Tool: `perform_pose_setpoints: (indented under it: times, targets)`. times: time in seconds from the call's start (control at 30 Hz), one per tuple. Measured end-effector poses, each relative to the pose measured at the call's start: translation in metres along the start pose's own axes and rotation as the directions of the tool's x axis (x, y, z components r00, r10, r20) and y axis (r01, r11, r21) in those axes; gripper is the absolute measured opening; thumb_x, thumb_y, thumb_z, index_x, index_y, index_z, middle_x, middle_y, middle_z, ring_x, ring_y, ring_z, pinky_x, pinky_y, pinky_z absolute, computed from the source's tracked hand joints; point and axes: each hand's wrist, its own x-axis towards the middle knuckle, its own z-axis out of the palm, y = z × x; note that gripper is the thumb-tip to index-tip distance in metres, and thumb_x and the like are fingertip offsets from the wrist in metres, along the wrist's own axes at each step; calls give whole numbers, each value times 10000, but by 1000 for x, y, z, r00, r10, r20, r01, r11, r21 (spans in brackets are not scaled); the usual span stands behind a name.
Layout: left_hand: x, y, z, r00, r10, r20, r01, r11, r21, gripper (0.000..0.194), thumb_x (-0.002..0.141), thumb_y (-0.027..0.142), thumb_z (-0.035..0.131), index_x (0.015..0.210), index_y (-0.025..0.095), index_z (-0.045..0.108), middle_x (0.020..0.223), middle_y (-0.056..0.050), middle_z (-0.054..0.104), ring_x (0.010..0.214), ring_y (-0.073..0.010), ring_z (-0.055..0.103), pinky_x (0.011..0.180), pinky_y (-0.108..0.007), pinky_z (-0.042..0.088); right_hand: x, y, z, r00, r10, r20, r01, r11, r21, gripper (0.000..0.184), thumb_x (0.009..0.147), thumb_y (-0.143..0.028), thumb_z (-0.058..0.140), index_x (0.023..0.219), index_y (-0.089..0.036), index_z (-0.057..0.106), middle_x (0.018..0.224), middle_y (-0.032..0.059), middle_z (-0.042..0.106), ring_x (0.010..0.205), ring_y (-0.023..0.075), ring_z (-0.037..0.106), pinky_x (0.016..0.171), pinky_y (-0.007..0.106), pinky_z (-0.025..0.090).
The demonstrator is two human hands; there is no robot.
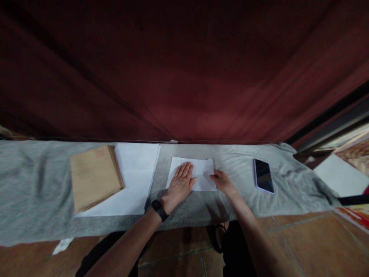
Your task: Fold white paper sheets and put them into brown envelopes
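Note:
A white sheet of paper (203, 174), which looks folded, lies on the grey cloth in front of me. My left hand (181, 182) rests flat on its left half with the fingers stretched out. At the right edge of the paper, my right hand (223, 182) is closed, with thumb and fingers pinching that edge. Left of the paper is a stack of larger white sheets (137, 163). A pile of brown paper envelopes (95, 177) with a red printed mark lies partly over that stack.
A phone (264, 175) in a light purple case lies on the grey cloth (239, 157) to the right. Behind the cloth-covered surface hangs a dark red curtain (184, 84). A white scrap (62, 245) is on the tiled floor (311, 238).

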Motion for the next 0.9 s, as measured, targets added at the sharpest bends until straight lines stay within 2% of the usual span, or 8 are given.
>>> perform_pose_setpoints:
  times: [0.4,0.63,0.83,0.9]
  targets:
    - [5,2,8,999,-46,-11,46,999,24,571,1044,435,325,1517,127,412,1604,-122,382,1506,-265,307,1241,-479,250,0,-7,-6,998,-36,50,43,989,-142,178,883,-171,540,763,-171,670,731,22,672,693,142,591,601,225,352]
    - [7,5,6,996,-88,7,87,996,35,589,1046,434,311,1525,103,397,1620,-134,344,1491,-292,335,1205,-465,313,-1,-13,-9,998,-32,57,45,971,-235,192,924,-189,534,784,-178,665,799,40,710,732,148,622,614,225,349]
    - [7,6,13,997,-81,-19,81,996,39,631,1032,482,344,1548,120,352,1617,-137,351,1522,-286,262,1240,-492,227,-7,-14,-7,1000,0,16,5,951,-309,201,961,-259,505,901,-180,680,858,71,724,789,187,658,649,254,377]
    - [8,6,14,996,-86,-14,87,995,39,641,1029,488,349,1548,111,348,1620,-143,344,1528,-285,246,1248,-493,205,-12,-15,-4,998,2,-71,-27,935,-355,221,975,-272,481,1028,-169,669,907,94,726,836,211,669,693,271,411]
